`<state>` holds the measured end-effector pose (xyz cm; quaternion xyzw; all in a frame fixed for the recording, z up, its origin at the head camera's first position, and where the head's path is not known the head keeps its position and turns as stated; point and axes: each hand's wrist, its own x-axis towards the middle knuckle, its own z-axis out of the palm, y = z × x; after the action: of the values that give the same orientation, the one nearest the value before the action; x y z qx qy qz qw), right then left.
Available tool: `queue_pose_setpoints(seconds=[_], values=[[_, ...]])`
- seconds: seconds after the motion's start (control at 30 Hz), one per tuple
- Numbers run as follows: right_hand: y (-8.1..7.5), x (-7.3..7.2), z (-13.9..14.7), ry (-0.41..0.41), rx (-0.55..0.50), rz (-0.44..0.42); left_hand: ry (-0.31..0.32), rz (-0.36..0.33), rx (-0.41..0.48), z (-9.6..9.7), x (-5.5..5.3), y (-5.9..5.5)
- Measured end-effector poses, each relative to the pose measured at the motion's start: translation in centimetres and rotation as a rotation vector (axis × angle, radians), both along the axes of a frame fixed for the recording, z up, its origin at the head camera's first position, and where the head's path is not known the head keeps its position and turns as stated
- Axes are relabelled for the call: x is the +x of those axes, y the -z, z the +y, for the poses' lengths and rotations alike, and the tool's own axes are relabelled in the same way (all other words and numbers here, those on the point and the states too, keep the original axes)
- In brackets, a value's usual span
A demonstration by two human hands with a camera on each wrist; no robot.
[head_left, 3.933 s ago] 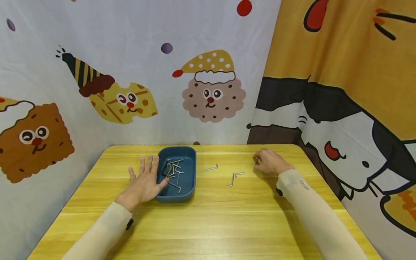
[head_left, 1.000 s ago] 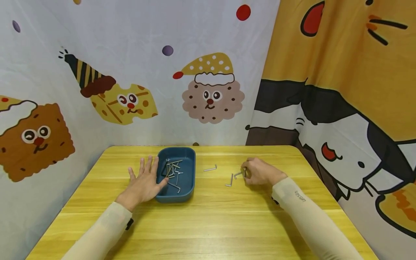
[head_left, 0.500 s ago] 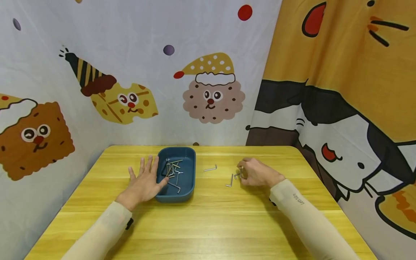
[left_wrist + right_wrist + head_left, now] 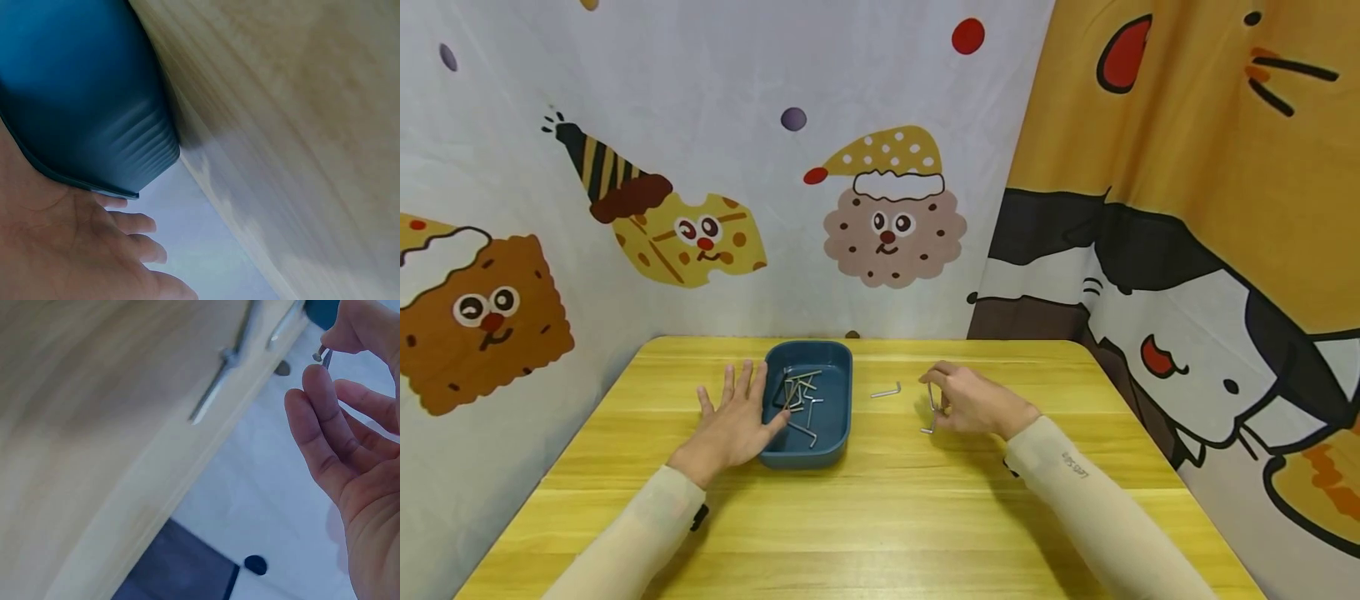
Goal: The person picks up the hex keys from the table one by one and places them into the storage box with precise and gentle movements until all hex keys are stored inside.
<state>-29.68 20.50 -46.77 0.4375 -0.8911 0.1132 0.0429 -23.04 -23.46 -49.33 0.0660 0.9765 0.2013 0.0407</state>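
Observation:
My left hand [image 4: 730,429] lies with spread, straight fingers along the left side of a blue tray [image 4: 846,408], its thumb over the rim. In the left wrist view the palm touches the tray's rim [image 4: 81,184]. Several L-shaped hex keys [image 4: 811,412] lie jumbled in the tray. To the right, my right hand [image 4: 981,402] pinches a hex key [image 4: 931,395] between thumb and fingertips, just above the table; its end [image 4: 317,357] shows in the right wrist view. Below it a loose hex key [image 4: 928,430] is partly covered by the hand.
Another hex key [image 4: 886,392] lies on the wooden table [image 4: 865,517] between tray and right hand. A white cartoon-print curtain [image 4: 715,83] hangs behind the far edge, with a yellow one [image 4: 1187,125] on the right.
My right hand has moved left across the table with the hex key, over the loose ones, so one of those no longer shows clearly. My left hand and the tray have stayed put.

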Motion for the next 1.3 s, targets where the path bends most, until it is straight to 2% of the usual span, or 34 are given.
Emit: queue_pose_setpoints(seconds=[0.03,0.13,0.33,0.63,1.1,1.3], values=[[-0.1,0.0,-0.3,-0.013,-0.003,0.011,0.002,0.011,0.016,-0.2,-0.1,0.4],[-0.6,0.2,-1.4,-0.045,-0.01,0.036,0.009,0.013,0.03,-0.3,-0.1,0.3],[-1.7,0.3,-4.1,-0.087,-0.014,0.046,0.0,-0.005,-0.016,0.2,0.1,-0.2],[-3.2,0.1,-8.3,-0.164,-0.011,0.088,0.0,-0.005,-0.031,0.4,-0.2,0.1],[-4.5,-0.7,-14.8,-0.184,0.092,0.067,-0.004,-0.012,-0.042,0.3,-0.1,-0.1],[-5.1,-1.4,-17.3,-0.184,0.162,0.126,-0.008,-0.013,-0.046,0.3,-0.1,-0.2]])
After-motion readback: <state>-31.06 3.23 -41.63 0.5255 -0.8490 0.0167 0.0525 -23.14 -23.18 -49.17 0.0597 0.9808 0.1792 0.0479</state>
